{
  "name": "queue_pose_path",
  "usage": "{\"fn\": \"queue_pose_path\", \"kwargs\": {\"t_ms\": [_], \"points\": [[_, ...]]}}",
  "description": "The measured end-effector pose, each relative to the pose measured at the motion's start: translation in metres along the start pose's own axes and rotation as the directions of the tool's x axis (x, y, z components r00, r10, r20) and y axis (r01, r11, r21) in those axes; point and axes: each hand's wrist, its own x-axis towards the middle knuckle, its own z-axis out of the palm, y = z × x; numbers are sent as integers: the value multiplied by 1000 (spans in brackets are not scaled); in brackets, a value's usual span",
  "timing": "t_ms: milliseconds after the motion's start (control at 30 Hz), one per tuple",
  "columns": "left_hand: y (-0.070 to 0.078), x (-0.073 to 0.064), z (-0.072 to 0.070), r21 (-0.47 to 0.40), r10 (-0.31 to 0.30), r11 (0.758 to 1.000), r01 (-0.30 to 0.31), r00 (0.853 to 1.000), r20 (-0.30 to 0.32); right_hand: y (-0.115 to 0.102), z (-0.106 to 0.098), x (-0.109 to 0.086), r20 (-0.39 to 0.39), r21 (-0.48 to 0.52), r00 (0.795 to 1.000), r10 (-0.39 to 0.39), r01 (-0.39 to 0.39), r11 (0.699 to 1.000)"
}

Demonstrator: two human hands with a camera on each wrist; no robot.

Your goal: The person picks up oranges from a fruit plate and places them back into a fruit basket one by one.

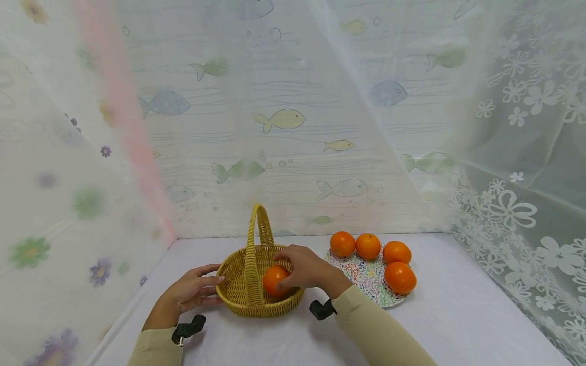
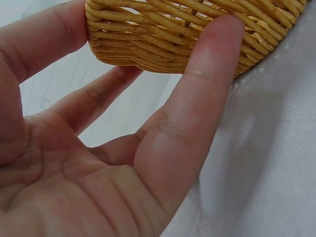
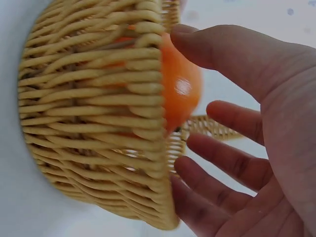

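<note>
A yellow wicker basket (image 1: 240, 303) with a tall arched handle stands on the table. My left hand (image 1: 194, 288) is at its left side, and in the left wrist view its extended fingertips touch the woven wall (image 2: 143, 44). Inside the basket, on the right, lies an orange (image 1: 274, 280). My right hand (image 1: 305, 268) reaches over the right rim beside this orange. In the right wrist view the fingers (image 3: 227, 168) of that hand are spread and loosely bent, and the orange (image 3: 181, 86) shows above the rim with a gap to most of them.
A round plate (image 1: 359, 272) with a multicolored pattern lies right of the basket, with several oranges (image 1: 400, 278) along its back and right side. A white cloth (image 1: 458, 305) covers the table. Printed curtains (image 1: 293, 152) hang behind and at both sides.
</note>
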Motion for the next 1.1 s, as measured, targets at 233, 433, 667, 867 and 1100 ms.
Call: {"fn": "queue_pose_path", "kwargs": {"t_ms": [233,433,667,867,1100], "points": [[2,0,-1,-4,2,1000,-2,1000,4,9,-16,-8,-123,64,992,21,-13,998],[1,0,-2,-12,8,1000,-8,1000,24,23,-29,-22,-242,136,968,71,-39,990],[-4,1,-3,-26,4,1000,-3,1000,22,41,-40,-34,-351,123,922,163,-127,984],[-5,2,-5,-23,8,1000,-8,999,31,50,-46,-39,-448,55,872,196,-192,980],[-7,6,-6,-40,3,999,-1,999,47,73,-41,-40,-489,12,831,265,-297,955]]}}
